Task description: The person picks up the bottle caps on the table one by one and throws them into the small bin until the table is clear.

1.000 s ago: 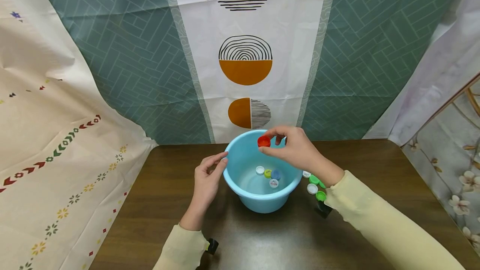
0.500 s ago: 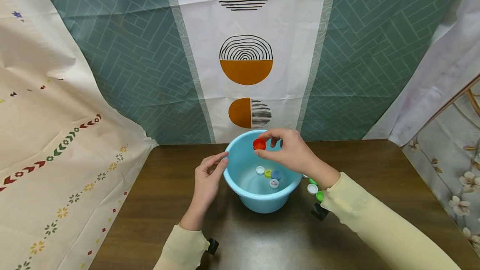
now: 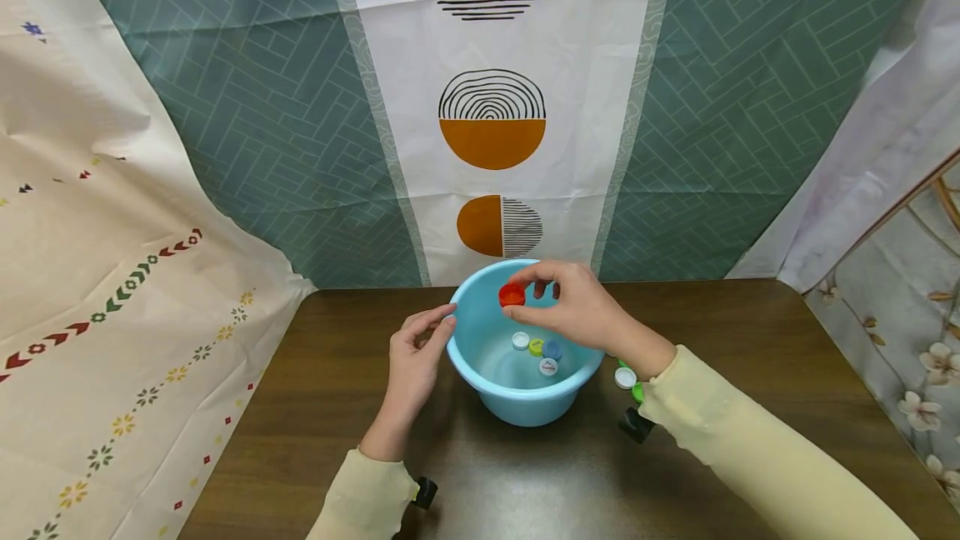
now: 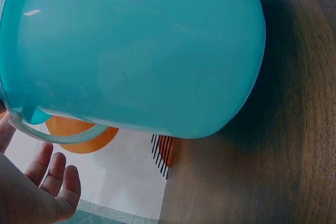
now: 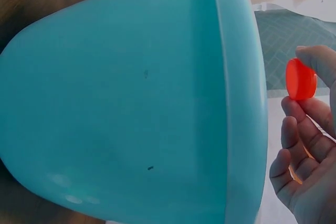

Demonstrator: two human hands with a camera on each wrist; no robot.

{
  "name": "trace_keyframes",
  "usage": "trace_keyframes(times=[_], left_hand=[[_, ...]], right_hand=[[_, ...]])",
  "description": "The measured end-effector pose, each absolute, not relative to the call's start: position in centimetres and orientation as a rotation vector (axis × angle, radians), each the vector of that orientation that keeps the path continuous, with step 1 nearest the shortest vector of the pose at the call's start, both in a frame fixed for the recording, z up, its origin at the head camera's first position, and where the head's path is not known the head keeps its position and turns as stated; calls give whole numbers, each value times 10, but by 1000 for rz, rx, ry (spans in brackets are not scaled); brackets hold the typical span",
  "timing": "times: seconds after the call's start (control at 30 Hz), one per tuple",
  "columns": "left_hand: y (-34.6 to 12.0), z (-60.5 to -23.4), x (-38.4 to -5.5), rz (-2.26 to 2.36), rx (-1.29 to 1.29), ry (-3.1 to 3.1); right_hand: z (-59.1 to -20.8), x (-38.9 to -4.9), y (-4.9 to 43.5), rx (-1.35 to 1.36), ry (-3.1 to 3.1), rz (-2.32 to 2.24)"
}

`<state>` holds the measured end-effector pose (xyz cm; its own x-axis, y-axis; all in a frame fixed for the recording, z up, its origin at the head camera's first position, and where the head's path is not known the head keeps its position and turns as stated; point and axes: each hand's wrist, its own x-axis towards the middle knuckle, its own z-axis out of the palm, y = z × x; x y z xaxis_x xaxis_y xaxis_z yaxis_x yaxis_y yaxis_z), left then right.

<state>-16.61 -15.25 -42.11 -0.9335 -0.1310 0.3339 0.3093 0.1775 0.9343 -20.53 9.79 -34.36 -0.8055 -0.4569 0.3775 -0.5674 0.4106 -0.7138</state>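
Red cap point(image 3: 512, 296) has shifted toward the left hand point(image 3: 415, 348) and slightly lower since the earlier frame. Right hand point(image 3: 567, 302) pinches it between thumb and fingertips, above the opening of the bucket point(image 3: 525, 411). Left hand pinches the bucket's rim, remaining fingers loosely bent. Below the right hand, inside the bucket, lie a yellow cap point(image 3: 536, 347), blue cap point(image 3: 552, 350) and two white caps point(image 3: 548, 367). Green caps point(image 3: 638, 392) and another white cap point(image 3: 625, 377) rest beside the right wrist.

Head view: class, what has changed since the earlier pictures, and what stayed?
The right hand, pinching the red cap, has moved left and slightly lower in the picture. Nothing was released. The left hand, blue bucket and four caps seen inside stayed put.
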Motion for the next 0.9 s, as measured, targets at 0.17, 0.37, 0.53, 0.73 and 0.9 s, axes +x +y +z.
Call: trace_keyframes(times=[0.17,0.37,0.53,0.73,0.9], left_hand=[[-148,-402,-155,-1823,-169,-2139],[-147,-399,-153,-1824,-152,-2145],[-147,-400,-153,-1829,-158,-2138],[-147,-400,-154,-1839,-156,-2128],[-147,-399,-154,-1847,-152,-2126]], right_hand=[[-343,-204,99,909,-2546,1356],[-341,-203,101,901,-2548,1343],[-339,-203,103,884,-2550,1338],[-338,-204,109,852,-2534,1341],[-337,-205,119,803,-2521,1346]])
